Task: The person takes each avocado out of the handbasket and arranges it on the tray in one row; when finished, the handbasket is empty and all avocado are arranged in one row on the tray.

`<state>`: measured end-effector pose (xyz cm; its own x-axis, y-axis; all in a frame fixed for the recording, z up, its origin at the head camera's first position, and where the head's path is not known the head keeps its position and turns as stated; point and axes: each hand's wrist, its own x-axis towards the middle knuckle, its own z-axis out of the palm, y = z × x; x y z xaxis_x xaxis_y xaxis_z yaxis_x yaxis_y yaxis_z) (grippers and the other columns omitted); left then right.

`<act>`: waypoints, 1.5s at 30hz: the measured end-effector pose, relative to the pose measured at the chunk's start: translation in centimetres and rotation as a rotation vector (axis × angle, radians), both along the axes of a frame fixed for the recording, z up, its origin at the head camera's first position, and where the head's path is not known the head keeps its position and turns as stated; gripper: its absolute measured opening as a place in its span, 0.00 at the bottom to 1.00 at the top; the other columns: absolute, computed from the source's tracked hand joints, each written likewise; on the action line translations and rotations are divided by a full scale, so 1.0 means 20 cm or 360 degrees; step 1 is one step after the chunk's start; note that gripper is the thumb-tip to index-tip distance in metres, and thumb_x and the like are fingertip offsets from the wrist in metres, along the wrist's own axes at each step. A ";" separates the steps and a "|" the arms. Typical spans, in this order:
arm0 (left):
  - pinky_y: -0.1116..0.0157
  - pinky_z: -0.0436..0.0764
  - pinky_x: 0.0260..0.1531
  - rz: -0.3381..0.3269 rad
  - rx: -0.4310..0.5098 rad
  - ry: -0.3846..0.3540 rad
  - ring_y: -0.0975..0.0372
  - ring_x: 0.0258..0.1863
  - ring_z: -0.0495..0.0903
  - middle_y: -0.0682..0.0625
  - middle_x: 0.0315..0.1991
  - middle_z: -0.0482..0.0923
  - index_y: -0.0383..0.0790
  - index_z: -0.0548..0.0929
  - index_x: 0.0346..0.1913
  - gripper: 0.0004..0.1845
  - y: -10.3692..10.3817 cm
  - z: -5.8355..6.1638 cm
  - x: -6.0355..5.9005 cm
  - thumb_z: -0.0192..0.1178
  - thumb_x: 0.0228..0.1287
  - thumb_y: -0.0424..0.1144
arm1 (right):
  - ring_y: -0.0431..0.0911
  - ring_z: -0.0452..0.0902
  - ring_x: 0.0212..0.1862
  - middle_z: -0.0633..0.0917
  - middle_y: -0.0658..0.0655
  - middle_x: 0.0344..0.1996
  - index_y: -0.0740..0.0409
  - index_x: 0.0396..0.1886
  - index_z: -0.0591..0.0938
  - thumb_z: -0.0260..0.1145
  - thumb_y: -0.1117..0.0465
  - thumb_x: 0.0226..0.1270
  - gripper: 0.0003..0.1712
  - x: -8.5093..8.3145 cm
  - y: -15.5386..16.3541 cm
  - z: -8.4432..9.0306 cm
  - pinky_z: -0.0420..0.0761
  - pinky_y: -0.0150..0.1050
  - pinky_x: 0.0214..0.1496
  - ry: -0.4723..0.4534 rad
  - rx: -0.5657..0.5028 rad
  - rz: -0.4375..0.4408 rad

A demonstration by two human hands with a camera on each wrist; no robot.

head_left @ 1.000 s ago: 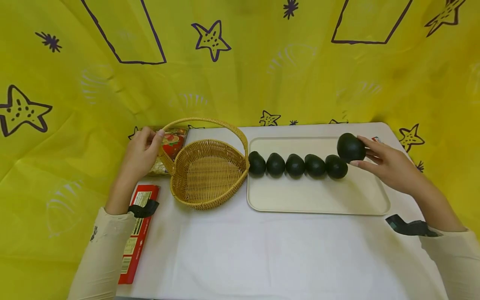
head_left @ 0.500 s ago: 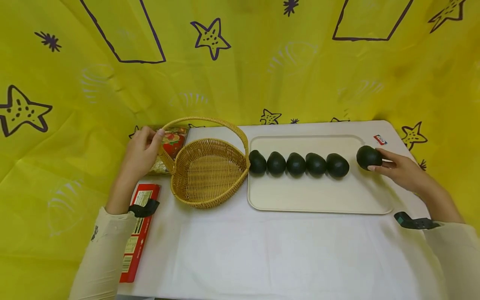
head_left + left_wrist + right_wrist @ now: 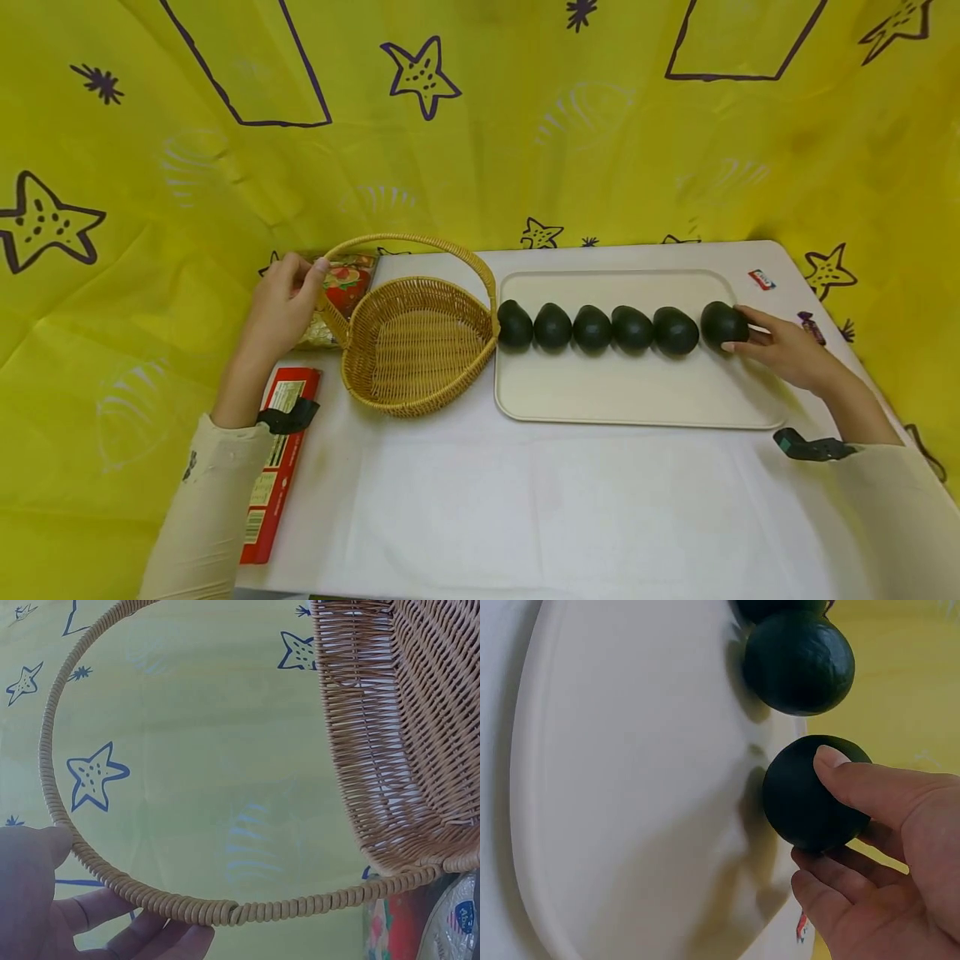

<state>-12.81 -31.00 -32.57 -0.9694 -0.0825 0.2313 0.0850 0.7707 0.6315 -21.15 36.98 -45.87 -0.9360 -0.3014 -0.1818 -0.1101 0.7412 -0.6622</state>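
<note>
My left hand (image 3: 281, 308) grips the left side of the handle (image 3: 277, 909) of a heart-shaped wicker basket (image 3: 416, 358). In the left wrist view, its thumb and fingers lie on either side of the wrapped handle. On the right, my right hand (image 3: 787, 354) holds a dark green avocado (image 3: 718, 327) low over a cream tray (image 3: 600, 392). The right wrist view shows the thumb on one side of this avocado (image 3: 802, 799), fingers on the other. Several more avocados (image 3: 632, 330) form a row on the tray, the nearest one (image 3: 799, 664) just beside the held one.
A red box (image 3: 277, 467) lies at the table's left edge. Behind the left hand is a colourful package (image 3: 347, 283). Two small wrapped sweets sit right of the tray, a red-and-white one (image 3: 761, 279) and a purple one (image 3: 810, 327). A yellow patterned cloth (image 3: 487, 167) hangs behind.
My right hand first carries the avocado rightward past the row's end, then brings it back left and down beside the last avocado. The left hand and basket stay put.
</note>
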 end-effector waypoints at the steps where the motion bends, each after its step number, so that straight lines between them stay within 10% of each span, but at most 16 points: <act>1: 0.54 0.66 0.43 0.0000 -0.0001 -0.0004 0.50 0.44 0.67 0.37 0.45 0.72 0.30 0.74 0.48 0.28 0.00 0.00 0.00 0.45 0.85 0.58 | 0.80 0.59 0.72 0.58 0.84 0.75 0.69 0.84 0.52 0.67 0.51 0.79 0.50 0.00 0.00 0.00 0.65 0.65 0.73 -0.0002 -0.0003 0.0002; 6: 0.53 0.67 0.43 -0.0012 0.0001 -0.0004 0.50 0.44 0.68 0.36 0.45 0.72 0.30 0.74 0.47 0.28 0.00 0.00 0.00 0.44 0.85 0.58 | 0.79 0.59 0.73 0.58 0.83 0.76 0.67 0.84 0.52 0.67 0.51 0.79 0.49 0.01 -0.01 -0.01 0.69 0.20 0.63 -0.0010 -0.0023 0.0003; 23: 0.52 0.67 0.44 -0.0007 0.0003 -0.0021 0.48 0.47 0.69 0.35 0.48 0.73 0.30 0.74 0.50 0.28 -0.02 0.00 0.00 0.45 0.85 0.58 | 0.81 0.60 0.72 0.58 0.85 0.75 0.67 0.85 0.49 0.69 0.53 0.78 0.52 0.01 -0.06 -0.02 0.64 0.11 0.47 -0.0031 -0.0086 0.0056; 30: 0.37 0.70 0.61 -0.0021 0.0069 -0.0077 0.37 0.63 0.71 0.29 0.63 0.71 0.26 0.73 0.63 0.34 -0.03 0.00 0.01 0.43 0.85 0.59 | 0.82 0.60 0.71 0.57 0.84 0.76 0.69 0.85 0.48 0.69 0.59 0.77 0.52 0.00 -0.06 -0.03 0.64 0.11 0.47 0.0001 -0.0087 0.0068; 35: 0.42 0.68 0.59 0.0011 0.0108 -0.0019 0.40 0.62 0.67 0.29 0.66 0.63 0.27 0.68 0.69 0.34 -0.02 0.00 0.03 0.45 0.84 0.58 | 0.81 0.61 0.71 0.55 0.80 0.79 0.69 0.85 0.48 0.70 0.58 0.76 0.52 0.00 -0.07 -0.01 0.68 0.15 0.53 0.0023 -0.0061 0.0072; 39: 0.44 0.65 0.53 0.0099 0.0097 0.0049 0.41 0.59 0.63 0.30 0.67 0.57 0.31 0.65 0.73 0.35 0.00 0.01 0.06 0.48 0.83 0.58 | 0.81 0.58 0.73 0.53 0.80 0.80 0.68 0.85 0.46 0.70 0.57 0.76 0.54 0.00 -0.06 0.01 0.72 0.43 0.73 -0.0007 -0.0061 0.0078; 42: 0.42 0.65 0.62 0.0183 0.0133 0.0239 0.42 0.64 0.63 0.32 0.68 0.56 0.34 0.66 0.74 0.34 0.01 0.01 0.07 0.56 0.80 0.55 | 0.83 0.54 0.74 0.51 0.80 0.80 0.68 0.85 0.44 0.70 0.54 0.76 0.56 0.01 -0.05 0.03 0.62 0.76 0.69 -0.0020 -0.0038 0.0068; 45: 0.46 0.64 0.69 0.0230 0.0166 0.0499 0.47 0.68 0.64 0.35 0.68 0.62 0.36 0.72 0.71 0.29 0.03 0.01 0.07 0.62 0.76 0.48 | 0.84 0.54 0.73 0.52 0.83 0.78 0.68 0.85 0.44 0.70 0.51 0.76 0.57 0.01 -0.06 0.06 0.59 0.80 0.67 0.0025 0.0042 0.0056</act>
